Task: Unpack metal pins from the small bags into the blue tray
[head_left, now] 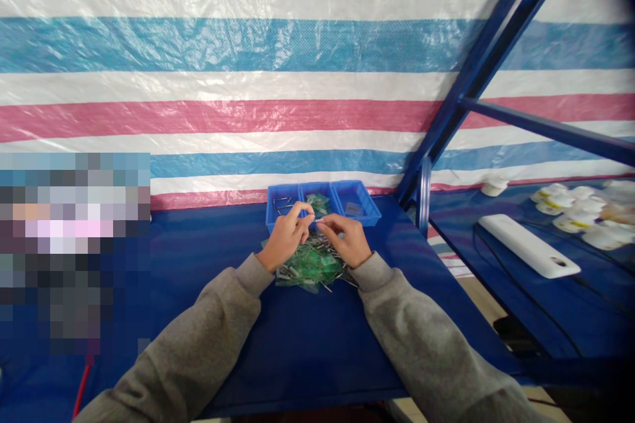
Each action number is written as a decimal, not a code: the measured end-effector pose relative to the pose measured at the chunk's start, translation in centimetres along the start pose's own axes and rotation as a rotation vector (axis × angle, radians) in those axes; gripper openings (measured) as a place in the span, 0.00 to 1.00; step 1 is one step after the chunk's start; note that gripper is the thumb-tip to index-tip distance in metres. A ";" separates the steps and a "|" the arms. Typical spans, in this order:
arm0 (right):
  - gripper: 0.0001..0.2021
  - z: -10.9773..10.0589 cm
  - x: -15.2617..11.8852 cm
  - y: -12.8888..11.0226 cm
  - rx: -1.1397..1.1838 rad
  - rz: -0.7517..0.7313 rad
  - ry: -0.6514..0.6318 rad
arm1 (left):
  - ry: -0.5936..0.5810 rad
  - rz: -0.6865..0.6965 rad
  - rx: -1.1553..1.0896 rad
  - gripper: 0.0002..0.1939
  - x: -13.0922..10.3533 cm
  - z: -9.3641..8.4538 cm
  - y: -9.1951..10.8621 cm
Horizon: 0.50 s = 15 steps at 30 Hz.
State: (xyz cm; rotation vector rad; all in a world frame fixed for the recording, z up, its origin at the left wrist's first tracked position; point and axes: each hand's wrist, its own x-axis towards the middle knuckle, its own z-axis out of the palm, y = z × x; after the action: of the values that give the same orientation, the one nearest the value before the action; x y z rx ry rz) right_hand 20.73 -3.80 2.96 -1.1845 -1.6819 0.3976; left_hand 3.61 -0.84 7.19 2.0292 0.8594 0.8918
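My left hand and my right hand come close together over the table, each with thumb and finger pinched. Between their fingertips is a small, pale, thin thing, too small to name. Beneath them lies a pile of clear greenish plastic bags mixed with thin metal pieces that look like pins or screws. Just behind the hands stands a blue tray with three compartments. The left compartment holds a few thin metal pieces, the middle one some greenish plastic bags, and the right one a small clear piece.
My hands work over a blue table. A slanted blue metal frame rises at its right. Beyond a gap, another blue surface holds a white oblong device with dark cables and several white round parts. Striped sheeting hangs behind. A blurred-out patch covers the left.
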 end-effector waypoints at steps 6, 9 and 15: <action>0.13 -0.3 0.1 -0.6 0.003 -0.005 0.027 | -0.015 0.014 0.027 0.13 0.0 -0.1 0.0; 0.13 -0.4 0.1 -0.8 0.011 -0.014 0.026 | 0.008 0.032 0.005 0.13 0.0 -0.2 -0.1; 0.15 -0.5 0.1 -0.8 0.015 0.029 0.078 | 0.093 0.087 0.063 0.12 0.3 -0.4 -0.6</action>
State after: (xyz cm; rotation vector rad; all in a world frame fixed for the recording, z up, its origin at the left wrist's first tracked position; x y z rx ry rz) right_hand 20.80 -4.24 3.79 -1.1993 -1.5941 0.3765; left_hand 3.31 -0.21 6.98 2.1072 0.8646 1.0254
